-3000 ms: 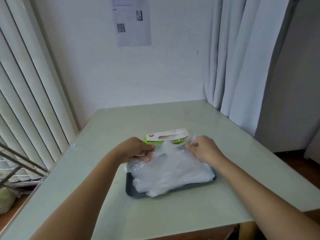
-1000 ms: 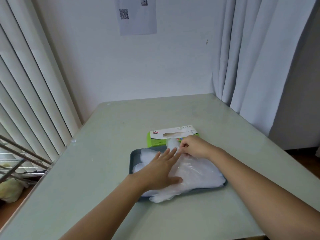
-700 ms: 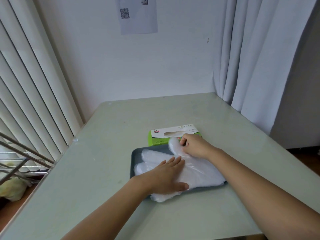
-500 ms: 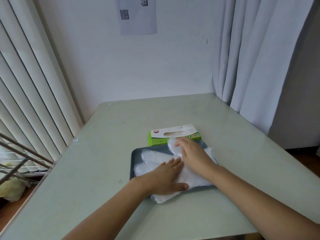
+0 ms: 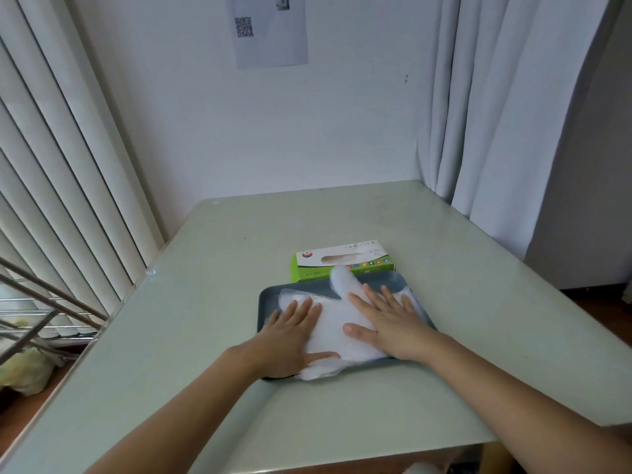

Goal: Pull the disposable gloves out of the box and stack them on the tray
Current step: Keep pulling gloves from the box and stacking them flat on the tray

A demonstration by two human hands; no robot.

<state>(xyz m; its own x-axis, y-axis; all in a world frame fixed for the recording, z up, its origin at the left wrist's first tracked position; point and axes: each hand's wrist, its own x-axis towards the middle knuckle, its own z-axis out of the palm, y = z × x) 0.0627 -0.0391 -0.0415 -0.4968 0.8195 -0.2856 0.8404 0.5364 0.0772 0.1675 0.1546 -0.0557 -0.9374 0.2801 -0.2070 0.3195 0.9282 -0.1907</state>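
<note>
A stack of clear plastic disposable gloves [image 5: 333, 323] lies on the dark blue-grey tray [image 5: 270, 295] in the middle of the table. One glove's thumb sticks up towards the box. My left hand [image 5: 290, 336] lies flat on the left part of the stack, fingers spread. My right hand [image 5: 386, 319] lies flat on the right part, palm down. Neither hand grips anything. The green and white glove box [image 5: 342, 260] lies just behind the tray, its slot facing up.
The pale green table [image 5: 444, 302] meets a white wall at the back. Vertical blinds [image 5: 61, 186] hang on the left, with a metal rack [image 5: 30, 302] below them. A white curtain [image 5: 506, 114] hangs at the right. A printed sheet [image 5: 270, 29] is stuck on the wall.
My right hand let go of the glove edge near the box and came down flat on the stack. My left hand stayed pressed on the left side. The gloves lie flatter.
</note>
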